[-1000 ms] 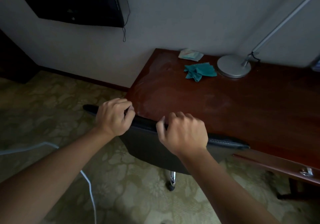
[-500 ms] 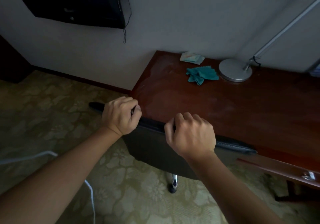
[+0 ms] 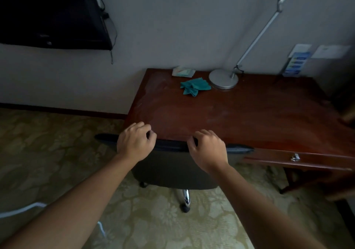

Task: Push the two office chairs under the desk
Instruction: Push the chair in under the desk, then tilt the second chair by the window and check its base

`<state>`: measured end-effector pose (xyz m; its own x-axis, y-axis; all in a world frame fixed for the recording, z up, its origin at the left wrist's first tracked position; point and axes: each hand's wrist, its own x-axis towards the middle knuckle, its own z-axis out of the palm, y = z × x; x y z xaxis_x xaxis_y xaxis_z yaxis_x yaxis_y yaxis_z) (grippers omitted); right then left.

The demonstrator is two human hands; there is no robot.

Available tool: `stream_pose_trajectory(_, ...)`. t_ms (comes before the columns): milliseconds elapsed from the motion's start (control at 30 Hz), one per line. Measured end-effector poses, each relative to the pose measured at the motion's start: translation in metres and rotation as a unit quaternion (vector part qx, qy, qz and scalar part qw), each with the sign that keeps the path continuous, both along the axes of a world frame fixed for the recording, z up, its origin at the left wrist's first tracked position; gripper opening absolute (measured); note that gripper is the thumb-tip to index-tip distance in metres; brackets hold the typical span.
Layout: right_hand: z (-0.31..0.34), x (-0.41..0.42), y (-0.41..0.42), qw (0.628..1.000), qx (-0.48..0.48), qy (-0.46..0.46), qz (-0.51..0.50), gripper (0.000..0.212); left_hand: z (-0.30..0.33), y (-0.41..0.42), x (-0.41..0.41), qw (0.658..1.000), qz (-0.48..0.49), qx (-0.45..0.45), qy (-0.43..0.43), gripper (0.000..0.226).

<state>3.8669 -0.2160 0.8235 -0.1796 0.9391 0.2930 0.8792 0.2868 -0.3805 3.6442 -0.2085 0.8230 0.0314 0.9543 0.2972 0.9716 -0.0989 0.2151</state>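
Observation:
A black office chair [image 3: 171, 171] stands with its backrest top right against the front edge of the dark red wooden desk [image 3: 240, 114]. Its seat is hidden under the desk; a chrome leg with a caster shows on the carpet below. My left hand [image 3: 135, 143] curls over the left part of the backrest top. My right hand [image 3: 208, 150] grips the same edge further right. Only this one chair is in view.
On the desk's far side lie a teal cloth [image 3: 195, 86], a folded pale cloth [image 3: 182, 71] and a round silver lamp base [image 3: 223, 78]. A drawer front with a metal handle [image 3: 295, 157] juts out at the right. A white cable [image 3: 23, 210] crosses the patterned carpet at left.
The chair has rolled forward toward the desk with both hands on its backrest. More of the desk and its right side has come into view.

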Motion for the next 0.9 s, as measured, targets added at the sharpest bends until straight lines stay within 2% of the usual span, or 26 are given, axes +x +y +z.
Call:
stream_pose_trajectory(100, 0.01, 0.022, -0.011, 0.998, -0.028, 0.049, -0.022, 0.019, 0.007, 0.002, 0.014, 0.999, -0.025, -0.027, -0.031, 0.025)
stream_pose_trajectory(200, 0.026, 0.061, -0.027, 0.993, -0.042, 0.081, -0.072, 0.019, 0.02, 0.004, 0.062, 0.996, -0.067, -0.025, -0.057, 0.026)
stream_pose_trajectory(300, 0.044, 0.115, -0.046, 0.979, -0.048, 0.126, -0.152, 0.021, 0.038, 0.005, 0.139, 0.986, -0.13, -0.031, -0.1, 0.025)
stream_pose_trajectory(467, 0.063, 0.237, -0.101, 0.94, -0.025, 0.177, -0.29, 0.02, 0.066, -0.013, 0.288, 0.951, -0.276, -0.064, -0.125, 0.028)
stream_pose_trajectory(667, 0.067, 0.407, -0.196, 0.872, 0.015, 0.228, -0.432, 0.019, 0.087, -0.071, 0.479, 0.901, -0.397, -0.115, -0.13, 0.03)
stream_pose_trajectory(800, 0.069, 0.518, -0.278, 0.807, 0.049, 0.266, -0.526, 0.02, 0.094, -0.13, 0.621, 0.838, -0.502, -0.185, -0.111, 0.029)
stream_pose_trajectory(900, 0.071, 0.586, -0.347, 0.757, 0.055, 0.276, -0.589, 0.02, 0.099, -0.188, 0.719, 0.808, -0.55, -0.18, -0.112, 0.028)
